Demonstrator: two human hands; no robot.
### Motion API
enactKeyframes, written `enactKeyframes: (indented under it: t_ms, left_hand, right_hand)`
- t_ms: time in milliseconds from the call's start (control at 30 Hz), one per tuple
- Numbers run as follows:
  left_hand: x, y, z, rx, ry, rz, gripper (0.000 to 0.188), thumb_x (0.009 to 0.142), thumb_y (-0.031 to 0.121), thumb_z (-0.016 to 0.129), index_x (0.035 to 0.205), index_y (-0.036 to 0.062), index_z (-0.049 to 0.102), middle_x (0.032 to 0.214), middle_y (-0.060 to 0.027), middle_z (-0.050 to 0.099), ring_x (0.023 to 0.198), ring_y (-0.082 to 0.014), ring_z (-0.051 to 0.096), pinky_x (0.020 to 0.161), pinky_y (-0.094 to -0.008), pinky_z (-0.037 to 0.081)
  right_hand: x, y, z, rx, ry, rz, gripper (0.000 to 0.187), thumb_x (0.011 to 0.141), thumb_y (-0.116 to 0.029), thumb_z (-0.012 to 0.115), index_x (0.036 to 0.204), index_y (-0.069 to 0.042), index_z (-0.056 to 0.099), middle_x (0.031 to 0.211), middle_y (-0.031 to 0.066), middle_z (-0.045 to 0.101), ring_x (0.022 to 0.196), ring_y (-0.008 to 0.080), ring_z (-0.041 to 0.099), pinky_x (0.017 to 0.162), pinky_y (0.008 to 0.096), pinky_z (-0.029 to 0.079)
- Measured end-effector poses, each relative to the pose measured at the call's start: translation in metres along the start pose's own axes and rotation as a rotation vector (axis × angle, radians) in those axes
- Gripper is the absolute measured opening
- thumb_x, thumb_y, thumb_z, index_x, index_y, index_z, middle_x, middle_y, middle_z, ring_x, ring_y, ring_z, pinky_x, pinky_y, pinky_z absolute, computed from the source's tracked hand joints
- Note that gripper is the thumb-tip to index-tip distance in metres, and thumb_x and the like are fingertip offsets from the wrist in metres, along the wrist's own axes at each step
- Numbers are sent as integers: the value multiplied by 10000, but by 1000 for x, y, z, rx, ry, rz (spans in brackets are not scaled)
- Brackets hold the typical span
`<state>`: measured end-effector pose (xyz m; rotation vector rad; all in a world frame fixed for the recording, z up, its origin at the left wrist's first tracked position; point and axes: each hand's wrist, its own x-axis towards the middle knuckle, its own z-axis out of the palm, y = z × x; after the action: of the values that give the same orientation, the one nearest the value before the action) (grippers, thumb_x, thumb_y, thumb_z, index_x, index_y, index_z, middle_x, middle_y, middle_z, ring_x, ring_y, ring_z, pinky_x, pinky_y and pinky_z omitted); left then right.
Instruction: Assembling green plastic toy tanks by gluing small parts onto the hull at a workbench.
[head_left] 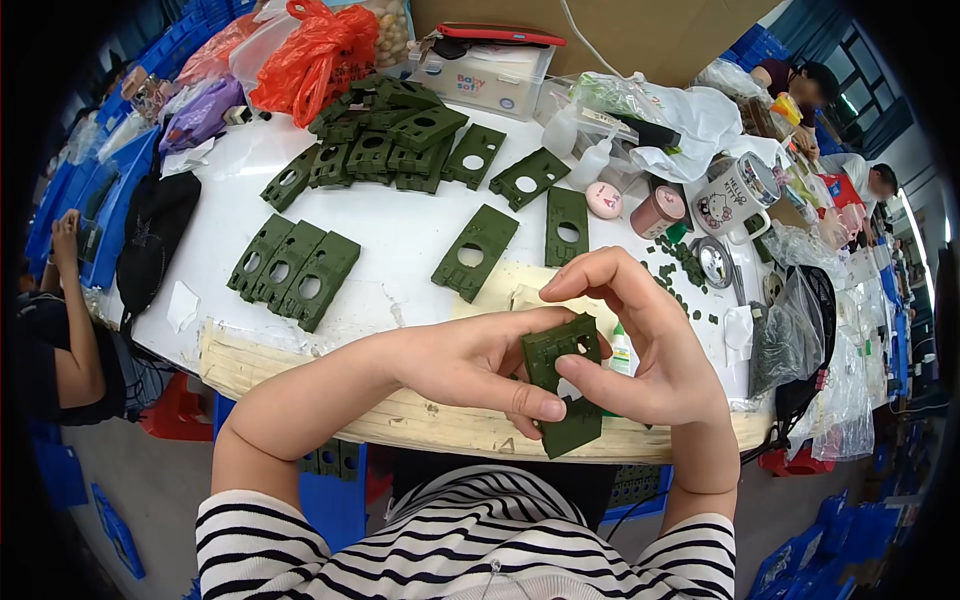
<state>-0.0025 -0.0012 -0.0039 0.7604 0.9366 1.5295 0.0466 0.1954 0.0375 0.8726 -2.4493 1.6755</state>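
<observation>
Above the table's front edge, both hands hold a dark green plastic toy tank hull [545,350] with a round hole in it, tilted. My left hand [465,360] grips it from the left, thumb across its lower part. My right hand [660,365] has its thumb on the upper face, with the index finger arched above; whether anything small is between these fingers I cannot tell. Partly hidden behind the right hand stands a small white bottle [620,350] with a green tip. Single hulls lie ahead, one nearest [478,250] and another [567,230] to its right.
Three hulls [295,270] lie side by side at left, with a heap of hulls [385,140] behind. Small green pieces [685,262] are scattered at right near a white mug [722,200] and a pink cup [658,212]. A red bag [315,65] is far left. Other people sit nearby.
</observation>
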Motion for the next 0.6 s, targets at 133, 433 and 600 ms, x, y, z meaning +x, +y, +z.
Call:
enactKeyframes:
  t_ms: [133,433,600]
  left_hand:
    - [1,-3,-1,55,-13,14,613,907,107,640,1404,22,290,1203,-106,506,1041,-172,592,839,-324,577]
    - [0,-5,-2,22,-40,-2,644,895,119,657,1403,-6,281,1241,-127,493,1084,-188,578,830,-322,577]
    - [-5,1,-11,71,-227,-64,658,920,312,623,1388,-54,340,1182,-125,563,1039,-191,585,782,-314,553]
  right_hand:
    - [0,1,2,-6,-4,25,356,738,-73,675,1060,14,548,992,97,565,922,206,560,819,304,446]
    - [-2,2,-1,58,-63,29,453,734,-120,738,1125,7,547,1034,104,571,968,215,563,853,321,440]
    - [8,1,-20,52,-324,-170,683,649,-229,865,1208,13,556,1232,144,567,1115,264,551,960,399,400]
